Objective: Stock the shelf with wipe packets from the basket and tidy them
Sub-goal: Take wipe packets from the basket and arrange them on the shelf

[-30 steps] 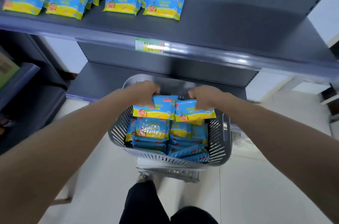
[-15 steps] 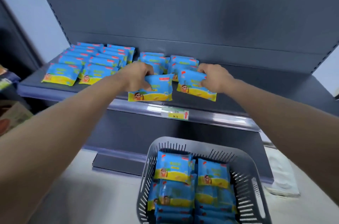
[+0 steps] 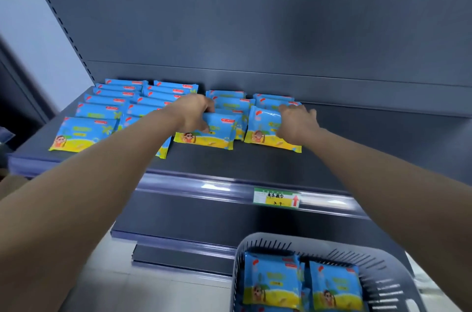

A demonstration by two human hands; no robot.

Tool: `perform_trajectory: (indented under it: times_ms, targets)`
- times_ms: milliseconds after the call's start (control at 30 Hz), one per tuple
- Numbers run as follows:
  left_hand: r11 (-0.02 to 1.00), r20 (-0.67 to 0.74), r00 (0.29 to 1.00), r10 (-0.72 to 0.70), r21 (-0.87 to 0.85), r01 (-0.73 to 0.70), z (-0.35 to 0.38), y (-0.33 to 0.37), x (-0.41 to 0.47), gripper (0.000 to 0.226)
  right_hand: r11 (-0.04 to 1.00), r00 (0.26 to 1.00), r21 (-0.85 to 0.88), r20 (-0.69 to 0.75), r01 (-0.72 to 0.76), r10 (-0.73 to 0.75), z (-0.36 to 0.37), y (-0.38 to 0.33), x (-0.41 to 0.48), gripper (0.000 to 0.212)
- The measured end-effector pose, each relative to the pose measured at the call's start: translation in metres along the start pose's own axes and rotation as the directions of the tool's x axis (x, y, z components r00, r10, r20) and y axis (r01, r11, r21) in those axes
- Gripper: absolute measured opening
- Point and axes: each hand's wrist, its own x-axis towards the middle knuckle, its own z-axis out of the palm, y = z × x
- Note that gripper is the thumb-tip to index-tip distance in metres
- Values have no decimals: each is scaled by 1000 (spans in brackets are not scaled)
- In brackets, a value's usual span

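Both our hands are up on the dark grey metal shelf (image 3: 255, 166). Our left hand (image 3: 194, 114) has its fingers curled round the top edge of a blue-and-yellow plastic wipe packet (image 3: 217, 133), which lies flat at the front of the third row from the left. Our right hand (image 3: 297, 122) grips a second packet (image 3: 263, 128) by its right end, flat at the front of the fourth row. The two lie just beside each other. Two longer overlapping rows of shelved packets (image 3: 84, 133) fill the shelf's left end. A green-and-yellow price label (image 3: 277, 198) sits on the front rail. A grey slotted plastic basket (image 3: 378, 273) is below right, with basket packets (image 3: 270, 281) standing in it.
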Motion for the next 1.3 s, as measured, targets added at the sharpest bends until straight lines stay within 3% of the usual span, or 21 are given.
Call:
perform_trajectory:
  times_ms: [267,467,667,833,967,1133,1300]
  targets:
    - [1000,-5,1000,3,13,-3,16,-5,29,45,999,992,-42,-128,-15,9,5,0,-4,49]
    - [970,-48,999,-4,241,16,31,9,34,63,1000,973,1,-227,31,-30,3,7,-32,43]
    - [990,-215,974,74,137,-46,34,28,5,57,995,935,34,-347,98,-80,-4,24,-69,40]
    - [973,-454,867,205,-1,-230,35,66,-52,46,976,853,61,-499,210,-152,-7,38,-113,39]
    - [933,-468,841,273,-84,-350,52,107,-105,43,959,789,74,-588,273,-179,-1,46,-159,38]
    - [934,-326,909,261,-154,-323,120,153,-155,43,947,812,73,-538,313,-226,40,68,-222,36]
    - [979,-31,989,142,-141,-145,204,166,-183,46,947,931,109,-248,302,-269,97,95,-269,39]
